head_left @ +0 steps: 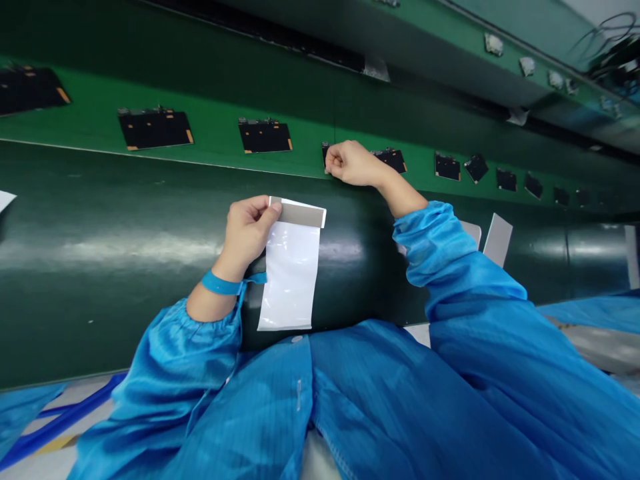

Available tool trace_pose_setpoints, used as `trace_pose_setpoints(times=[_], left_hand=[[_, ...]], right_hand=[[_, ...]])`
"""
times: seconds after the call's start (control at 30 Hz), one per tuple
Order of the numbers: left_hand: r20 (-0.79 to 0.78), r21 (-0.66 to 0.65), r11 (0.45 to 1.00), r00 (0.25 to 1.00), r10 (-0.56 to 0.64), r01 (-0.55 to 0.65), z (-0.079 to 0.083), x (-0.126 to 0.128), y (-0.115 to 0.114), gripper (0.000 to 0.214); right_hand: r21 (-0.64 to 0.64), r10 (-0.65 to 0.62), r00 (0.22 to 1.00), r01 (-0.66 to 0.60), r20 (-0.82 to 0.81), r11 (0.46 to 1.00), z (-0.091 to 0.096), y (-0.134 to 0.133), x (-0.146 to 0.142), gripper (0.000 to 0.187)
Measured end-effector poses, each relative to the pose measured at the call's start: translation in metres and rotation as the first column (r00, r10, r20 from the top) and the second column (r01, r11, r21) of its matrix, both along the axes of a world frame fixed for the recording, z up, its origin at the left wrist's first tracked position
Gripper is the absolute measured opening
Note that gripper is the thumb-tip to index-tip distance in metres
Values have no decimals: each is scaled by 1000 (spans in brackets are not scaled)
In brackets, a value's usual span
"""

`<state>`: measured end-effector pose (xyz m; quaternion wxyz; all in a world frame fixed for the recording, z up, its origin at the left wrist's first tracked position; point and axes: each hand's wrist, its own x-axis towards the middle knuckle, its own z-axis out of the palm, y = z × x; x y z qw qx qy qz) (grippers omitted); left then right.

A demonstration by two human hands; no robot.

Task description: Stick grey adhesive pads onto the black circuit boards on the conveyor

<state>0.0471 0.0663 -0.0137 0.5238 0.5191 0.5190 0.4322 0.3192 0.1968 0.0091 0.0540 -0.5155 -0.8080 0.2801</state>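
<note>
Between the thumb and fingers of my left hand is the top left corner of a white glossy sheet with a grey strip across its top. The sheet hangs over the dark green work surface. Farther out, my right hand is closed, its fingertips pinched together at a black flat board on the bright green belt. Most of that board is hidden behind the hand, and whatever lies between the fingertips cannot be made out. Just right of this hand is another black board, partly covered by my wrist.
Along the green belt lie several more black boards with small orange patches, such as one on the left. A pale flat panel stands beyond my right sleeve. A dark ledge runs above the belt.
</note>
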Motion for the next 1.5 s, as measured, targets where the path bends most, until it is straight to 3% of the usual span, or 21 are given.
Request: trace_pose_setpoints(times=[0.13, 0.23, 0.33, 0.43, 0.53, 0.63, 0.77, 0.97, 1.2, 1.5], left_hand=[[-1, 3, 1000, 1000, -1, 1, 0, 0, 0, 29], [13, -3, 1000, 1000, -4, 4, -1, -2, 0, 29], [24, -5, 1000, 1000, -3, 3, -2, -4, 0, 28], [30, -2, 1000, 1000, -2, 2, -2, -3, 0, 30], [23, 14, 1000, 1000, -19, 18, -2, 1, -1, 35], [-4, 60, 997, 999, -42, 43, -2, 4, -1, 38], [-1, 79, 995, 998, -55, 55, -3, 2, -2, 39], [57, 41, 995, 994, -90, 88, -3, 4, -1, 33], [35, 19, 995, 995, -98, 97, -4, 5, -1, 34], [33, 39, 997, 997, -63, 61, -6, 5, 0, 33]], right_hand=[[7, -7, 999, 7, 34, 1000, -1, -3, 4, 10], [60, -17, 997, 13, 72, 998, -13, -2, 11, 11], [168, -56, 994, 40, 96, 985, -27, 1, 22, 21], [300, -106, 994, 97, 12, 949, -25, -5, 25, 30], [303, -87, 991, 113, -98, 946, -5, -31, 0, 23], [204, 26, 981, 13, -190, 979, 14, -67, -46, 13], [218, 64, 973, -15, -223, 976, 18, -96, -89, 10], [396, 122, 985, -65, -120, 916, 10, -107, -89, 16], [312, 43, 960, 47, -277, 949, 7, -99, -89, 15], [391, 170, 956, -65, -239, 918, 7, -105, -96, 23]])
